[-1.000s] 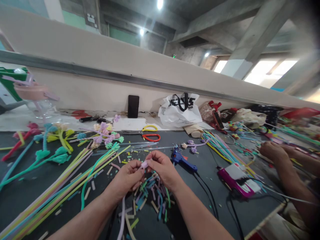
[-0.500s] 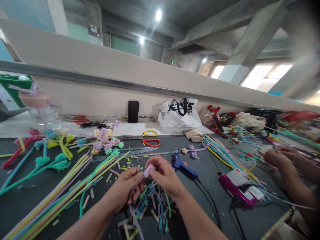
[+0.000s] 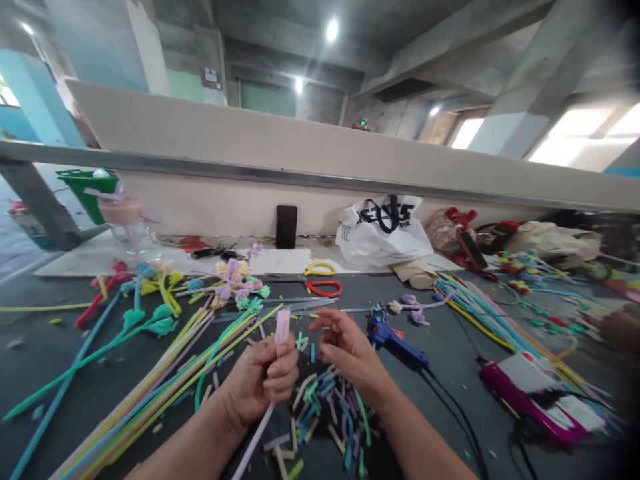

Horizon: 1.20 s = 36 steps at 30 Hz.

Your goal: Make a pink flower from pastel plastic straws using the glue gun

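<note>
My left hand (image 3: 265,379) is closed around a pale lilac chenille stem (image 3: 282,326), holding it nearly upright so its pink tip stands above my fingers and its tail runs down past my wrist. To its right my right hand (image 3: 347,353) hovers with fingers loosely curled and apart, holding nothing. Under both hands lies a heap of short cut stem pieces (image 3: 325,403) in several colours on the dark table (image 3: 100,390).
Long coloured stems (image 3: 165,373) fan out at the left, with finished stem flowers (image 3: 233,283) behind. A blue glue gun (image 3: 387,333) and its cable lie right of my hand. Scissors (image 3: 324,288), a phone (image 3: 286,227), a white bag (image 3: 383,230), a magenta device (image 3: 535,397).
My right hand has let go of the lilac stem's tip and drawn away to the right. My left hand has turned the stem upright. The view has swung left.
</note>
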Tool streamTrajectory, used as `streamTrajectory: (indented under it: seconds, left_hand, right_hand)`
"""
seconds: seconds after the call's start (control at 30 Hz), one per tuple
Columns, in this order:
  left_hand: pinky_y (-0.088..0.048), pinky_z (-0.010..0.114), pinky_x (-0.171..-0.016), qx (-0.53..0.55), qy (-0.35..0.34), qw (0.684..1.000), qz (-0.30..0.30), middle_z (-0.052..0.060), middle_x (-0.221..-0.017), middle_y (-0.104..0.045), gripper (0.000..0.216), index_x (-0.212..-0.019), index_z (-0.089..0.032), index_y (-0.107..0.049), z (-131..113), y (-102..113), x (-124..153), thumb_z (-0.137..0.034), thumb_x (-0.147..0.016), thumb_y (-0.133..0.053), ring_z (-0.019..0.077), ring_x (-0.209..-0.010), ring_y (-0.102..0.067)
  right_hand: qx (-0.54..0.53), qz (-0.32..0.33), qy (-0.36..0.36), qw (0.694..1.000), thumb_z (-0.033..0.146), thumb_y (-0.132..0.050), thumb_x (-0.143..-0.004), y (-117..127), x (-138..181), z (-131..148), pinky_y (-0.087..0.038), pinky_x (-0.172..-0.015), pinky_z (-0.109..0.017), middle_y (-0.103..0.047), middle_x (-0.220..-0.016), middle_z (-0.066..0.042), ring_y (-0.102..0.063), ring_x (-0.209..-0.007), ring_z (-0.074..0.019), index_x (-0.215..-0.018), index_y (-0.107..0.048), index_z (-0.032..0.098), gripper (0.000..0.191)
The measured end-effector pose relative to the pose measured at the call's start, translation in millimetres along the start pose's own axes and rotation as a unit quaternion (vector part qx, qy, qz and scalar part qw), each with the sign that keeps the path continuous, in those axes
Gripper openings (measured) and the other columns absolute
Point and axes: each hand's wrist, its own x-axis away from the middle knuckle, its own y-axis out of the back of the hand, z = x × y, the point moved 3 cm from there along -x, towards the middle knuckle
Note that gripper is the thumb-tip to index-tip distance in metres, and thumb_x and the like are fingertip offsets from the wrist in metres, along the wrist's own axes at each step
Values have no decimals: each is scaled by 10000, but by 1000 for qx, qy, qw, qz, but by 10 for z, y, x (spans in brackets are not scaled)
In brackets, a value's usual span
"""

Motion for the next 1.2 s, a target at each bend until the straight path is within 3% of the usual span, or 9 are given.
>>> streamTrajectory:
  seconds: [0.27, 0.53, 0.67, 0.83, 0.93, 1.07, 1.2]
  left_hand:
    - [-163, 118, -292, -6, 69, 998, 12, -81, -448, -281, 169, -659, -185, -404, 54, -21, -1, -242, -751, -535, 31, -330, -115]
    - [-119, 110, -278, -55, 174, 981, -62, -69, -455, -352, 111, -702, -180, -429, 182, 54, -20, -235, -781, -485, 30, -321, -176]
    - [-107, 110, -265, -93, 188, 974, -80, -69, -464, -376, 105, -720, -192, -419, 227, 85, -22, -243, -782, -486, 27, -303, -190]
    - [-124, 114, -260, -112, 177, 974, -87, -61, -459, -410, 104, -771, -197, -450, 243, 71, -28, -286, -795, -498, 36, -298, -256]
    - [-190, 118, -284, -136, 125, 976, -112, -21, -555, -484, 153, -813, -161, -508, 226, 43, -51, -313, -804, -503, 40, -354, -369]
    - [-297, 114, -339, -167, 39, 975, -139, 36, -712, -557, 181, -803, -112, -554, 186, 24, -96, -291, -784, -562, 34, -448, -468]
    - [-382, 120, -376, -168, 30, 975, -145, 45, -702, -587, 139, -821, -103, -573, 177, 42, -121, -224, -759, -603, 59, -492, -538]
  right_hand:
    - [-9, -3, -10, 1000, 256, -621, -744, -26, 21, -11, -372, -549, -217, -513, -897, -21, -442, -636, -94, -1081, -524, 229, 352]
    - [-65, 26, -32, 997, 259, -684, -685, -98, 49, 93, -414, -579, -206, -502, -1002, -23, -475, -663, -79, -1082, -533, 241, 425]
    - [-54, 43, -54, 996, 270, -682, -683, -105, 58, 86, -410, -490, -184, -557, -863, -12, -531, -612, -87, -1001, -566, 206, 344]
    - [-26, 54, -88, 994, 249, -640, -719, -100, 55, 32, -418, -465, -189, -589, -651, 12, -549, -549, -100, -870, -571, 176, 181]
    - [-5, 29, -100, 995, 245, -649, -700, -59, 40, 5, -408, -450, -189, -563, -627, 35, -487, -466, -66, -829, -578, 174, 164]
    - [14, 15, -102, 995, 238, -646, -689, -41, 22, 8, -398, -443, -193, -536, -577, 49, -509, -484, -86, -802, -560, 179, 154]
    - [41, 17, -102, 994, 204, -619, -689, -77, 23, 43, -391, -476, -207, -515, -576, 47, -498, -500, -88, -773, -552, 179, 110]
